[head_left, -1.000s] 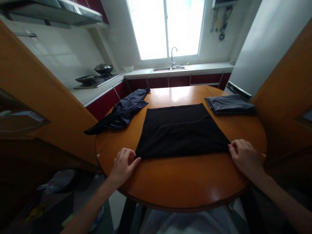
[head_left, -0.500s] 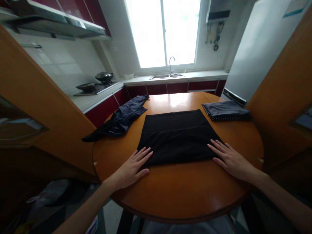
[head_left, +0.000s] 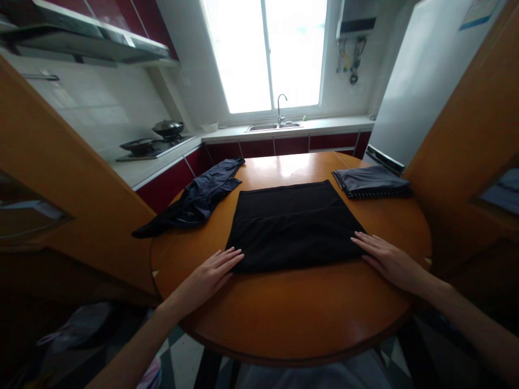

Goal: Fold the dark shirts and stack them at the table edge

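Note:
A black garment (head_left: 294,227), folded into a wide flat shape, lies spread on the round wooden table (head_left: 308,308) in front of me. My left hand (head_left: 213,275) rests at its near left corner, fingers stretched out and the tips on the cloth. At the near right corner my right hand (head_left: 383,259) lies flat, its fingertips touching the garment's edge. Neither hand grips anything. Which kind of garment it is, I cannot tell.
A rumpled dark blue garment (head_left: 198,197) lies at the table's left, partly over the edge. Folded grey and black clothes (head_left: 371,181) are stacked at the right. Beyond are a stove with pans (head_left: 168,128), a sink (head_left: 263,128) and a fridge (head_left: 421,81).
Both hands have slid outward, left hand to the left and right hand slightly right, with less of the fingers over the cloth. The garment keeps its shape; the view has shifted slightly.

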### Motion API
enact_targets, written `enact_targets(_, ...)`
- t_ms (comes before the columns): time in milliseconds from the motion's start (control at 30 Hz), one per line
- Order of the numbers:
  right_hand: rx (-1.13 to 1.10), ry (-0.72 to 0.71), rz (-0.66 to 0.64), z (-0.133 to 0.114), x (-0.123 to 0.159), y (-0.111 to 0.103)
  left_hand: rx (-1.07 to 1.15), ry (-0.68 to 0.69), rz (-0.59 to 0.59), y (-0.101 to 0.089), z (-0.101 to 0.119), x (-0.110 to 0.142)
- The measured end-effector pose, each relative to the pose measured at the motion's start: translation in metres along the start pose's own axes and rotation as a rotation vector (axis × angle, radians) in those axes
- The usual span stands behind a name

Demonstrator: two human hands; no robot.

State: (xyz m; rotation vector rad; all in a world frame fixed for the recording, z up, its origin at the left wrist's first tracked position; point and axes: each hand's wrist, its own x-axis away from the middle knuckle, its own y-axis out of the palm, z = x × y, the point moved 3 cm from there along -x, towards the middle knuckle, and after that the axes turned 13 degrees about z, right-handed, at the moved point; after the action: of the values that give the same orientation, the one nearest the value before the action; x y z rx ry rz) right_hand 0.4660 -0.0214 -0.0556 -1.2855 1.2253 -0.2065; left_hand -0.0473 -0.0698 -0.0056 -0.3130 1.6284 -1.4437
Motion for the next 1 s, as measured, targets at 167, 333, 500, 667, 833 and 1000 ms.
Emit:
enact_targets(167, 0.030, -0.113, 0.046, -0.002, -0.004, -0.006, -0.011, 0.060, -0.006, -0.003, -0.002, 0.001)
enact_targets(333, 0.023, -0.169, 0.077, -0.009, -0.009, -0.012, 0.030, 0.035, 0.045, 0.000, -0.008, 0.004)
enact_targets(500, -0.043, -0.180, 0.027, -0.027, -0.003, -0.025, 0.133, -0.009, -0.031, -0.010, -0.018, 0.012)
enact_targets(667, -0.109, -0.006, 0.039, -0.020, -0.030, -0.030, 0.248, -0.158, -0.106, -0.024, -0.040, -0.012)
enact_targets(833, -0.053, 0.300, 0.137, 0.029, -0.112, 0.012, 0.230, -0.397, 0.146, 0.017, -0.105, -0.090)
enact_targets(1000, 0.080, 0.394, 0.080, 0.071, -0.173, 0.062, 0.118, -0.594, 0.196, 0.081, -0.171, -0.152)
